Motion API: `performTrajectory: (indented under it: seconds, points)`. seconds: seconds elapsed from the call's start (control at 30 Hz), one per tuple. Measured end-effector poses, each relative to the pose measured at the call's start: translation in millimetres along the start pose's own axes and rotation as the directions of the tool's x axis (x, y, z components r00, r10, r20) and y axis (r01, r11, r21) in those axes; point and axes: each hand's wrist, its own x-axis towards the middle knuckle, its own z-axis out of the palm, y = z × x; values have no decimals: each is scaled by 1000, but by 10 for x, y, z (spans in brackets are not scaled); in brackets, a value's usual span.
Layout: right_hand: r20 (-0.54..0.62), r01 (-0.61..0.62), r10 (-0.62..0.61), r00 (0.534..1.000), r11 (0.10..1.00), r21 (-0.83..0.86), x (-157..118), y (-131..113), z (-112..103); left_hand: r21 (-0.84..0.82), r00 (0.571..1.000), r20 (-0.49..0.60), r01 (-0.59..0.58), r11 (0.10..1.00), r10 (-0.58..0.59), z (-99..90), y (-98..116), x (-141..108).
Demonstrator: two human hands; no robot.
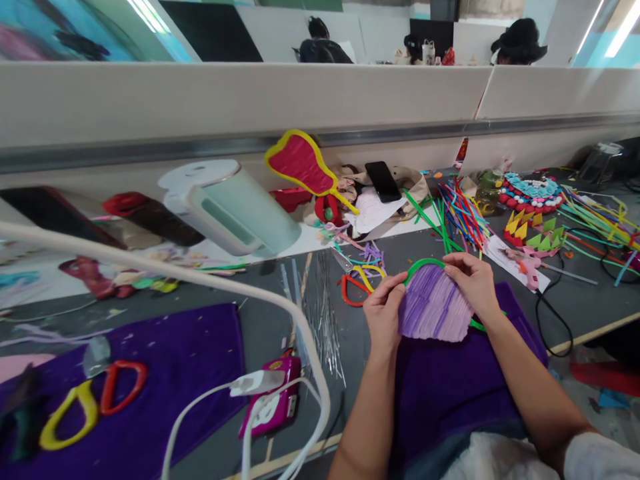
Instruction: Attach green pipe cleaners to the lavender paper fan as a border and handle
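A fan-shaped, ribbed panel [434,305] in lilac and purple stripes is held up in front of me, over a dark purple cloth. Along its top edge curves a green pipe cleaner [425,262], whose other end shows low at the right side of the panel. My left hand [384,310] pinches the green strip at the panel's upper left corner. With thumb and fingers, my right hand [469,280] grips the same strip near the top right. The fingertips partly cover the edge.
Red-and-yellow scissors [361,283] and thin wires [326,320] lie left of my hands. Behind are coloured pipe cleaners [463,213] and a phone [383,181]. A pink glue gun [527,269] sits right. A white lamp arm [280,303] crosses the left side, near a magenta power bank [283,400].
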Motion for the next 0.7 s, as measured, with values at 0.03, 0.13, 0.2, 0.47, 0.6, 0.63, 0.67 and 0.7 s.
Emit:
performTrajectory:
  seconds: [0.03, 0.13, 0.2, 0.47, 0.6, 0.63, 0.67, 0.7]
  points:
    - [-12, -2, 1, 1000, 1000, -6, -5, 9, 6, -11, 1000, -3, 8, 1000, -8, 0, -7, 5]
    - [-32, 10, -10, 999, 1000, -19, -12, 39, 20, -47, 1000, -5, 21, 999, -22, 2, -28, 17]
    - [-36, 13, -13, 999, 1000, 19, -12, 64, 29, -70, 1000, -2, 26, 997, -26, 6, -38, 19]
    - [54, -165, 158, 986, 971, 171, -14, 133, -6, -128, 995, 11, 101, 987, -101, 43, -58, 30]
    - [157, -314, 281, 947, 915, 253, 29, 135, -76, -152, 984, 17, 179, 972, -178, 60, -110, 57]
    - [174, -336, 298, 939, 903, 269, 43, 137, -88, -160, 980, 20, 197, 967, -196, 63, -126, 65]
    - [186, -351, 308, 933, 893, 283, 57, 140, -97, -170, 977, 25, 213, 962, -212, 65, -141, 72]
    - [196, -362, 315, 929, 885, 294, 68, 145, -102, -179, 974, 29, 226, 958, -224, 68, -154, 80]
